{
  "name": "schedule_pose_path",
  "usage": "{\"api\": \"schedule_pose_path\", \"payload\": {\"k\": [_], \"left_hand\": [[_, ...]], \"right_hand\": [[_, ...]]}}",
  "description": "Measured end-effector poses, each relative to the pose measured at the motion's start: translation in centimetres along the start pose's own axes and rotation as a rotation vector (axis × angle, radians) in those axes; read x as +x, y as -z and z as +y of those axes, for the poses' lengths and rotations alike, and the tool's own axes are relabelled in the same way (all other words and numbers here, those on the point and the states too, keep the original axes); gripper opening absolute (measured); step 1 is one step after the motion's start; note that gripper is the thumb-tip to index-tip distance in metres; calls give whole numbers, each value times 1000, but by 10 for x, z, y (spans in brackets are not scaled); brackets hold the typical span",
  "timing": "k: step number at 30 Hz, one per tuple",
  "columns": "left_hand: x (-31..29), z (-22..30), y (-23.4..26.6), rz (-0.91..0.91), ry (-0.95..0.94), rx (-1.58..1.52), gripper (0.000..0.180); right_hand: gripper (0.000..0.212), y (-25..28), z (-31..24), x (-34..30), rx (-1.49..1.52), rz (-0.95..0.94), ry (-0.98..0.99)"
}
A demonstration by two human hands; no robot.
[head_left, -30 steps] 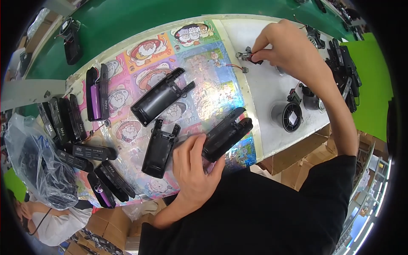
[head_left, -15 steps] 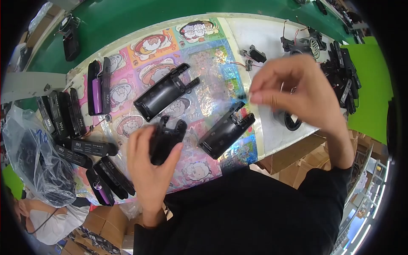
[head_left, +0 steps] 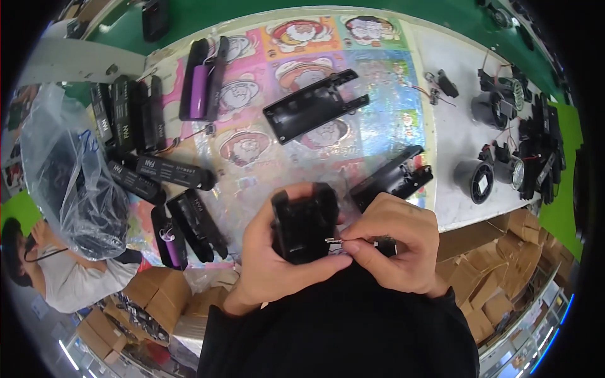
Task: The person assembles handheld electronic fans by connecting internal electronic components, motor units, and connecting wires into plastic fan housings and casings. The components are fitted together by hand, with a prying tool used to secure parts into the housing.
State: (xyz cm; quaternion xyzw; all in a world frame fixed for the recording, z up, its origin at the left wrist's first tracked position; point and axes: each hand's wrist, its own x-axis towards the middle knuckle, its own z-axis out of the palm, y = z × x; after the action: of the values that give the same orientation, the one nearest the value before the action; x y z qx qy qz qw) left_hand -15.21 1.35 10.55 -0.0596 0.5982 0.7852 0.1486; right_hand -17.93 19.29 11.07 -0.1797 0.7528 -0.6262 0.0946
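My left hand is wrapped round a black plastic housing shell with two prongs at its far end, held close to my body. At the shell's right side my right hand pinches a small silvery part between thumb and forefinger; its exact kind is too small to make out. Just beyond the right hand lies another black housing shell, partly hidden by that hand. A third, open side up, is the black half-shell in the middle of the patterned mat.
To the left lie several black handheld fan bodies, some with a purple battery cell, beside a clear plastic bag. Round fan heads and small wired parts sit at right. Another person is at far left.
My right hand has come down and left to the shell in my left hand. The left hand has drawn the shell nearer my body. The whole view has shifted.
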Motion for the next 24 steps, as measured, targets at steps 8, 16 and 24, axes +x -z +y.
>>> {"api": "schedule_pose_path", "payload": {"k": [8, 16, 24], "left_hand": [[-6, -27, 5, 66, -148, -246, 53], [-1, -29, 5, -24, -77, -362, 75], [-1, -24, -4, 67, -69, -258, 83]], "right_hand": [[17, -7, 3, 6, -60, 40, 96], [23, -1, 7, 5, -58, 75, 192], [41, -10, -7, 23, -648, 74, 504]]}}
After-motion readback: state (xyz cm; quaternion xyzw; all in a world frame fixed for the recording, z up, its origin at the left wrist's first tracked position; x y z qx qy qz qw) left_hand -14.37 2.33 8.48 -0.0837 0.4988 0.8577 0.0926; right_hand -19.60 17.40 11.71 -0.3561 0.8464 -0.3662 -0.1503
